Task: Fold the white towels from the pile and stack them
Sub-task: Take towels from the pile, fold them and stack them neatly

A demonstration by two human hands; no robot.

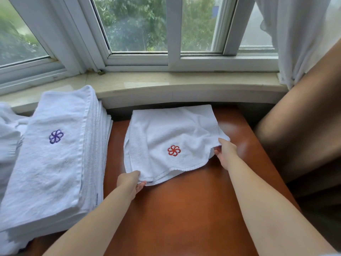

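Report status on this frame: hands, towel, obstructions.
Left hand pinches near corner, right hand grips right edge of red-logo towel. Towel partly folded on brown table. Folded stack left, apart. Nothing in the way.

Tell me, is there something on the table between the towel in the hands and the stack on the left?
Nothing visible. Both hands, left hand and right hand, already pinch the towel. Between it and the stack lies only a bare strip of table, so the way over looks free.
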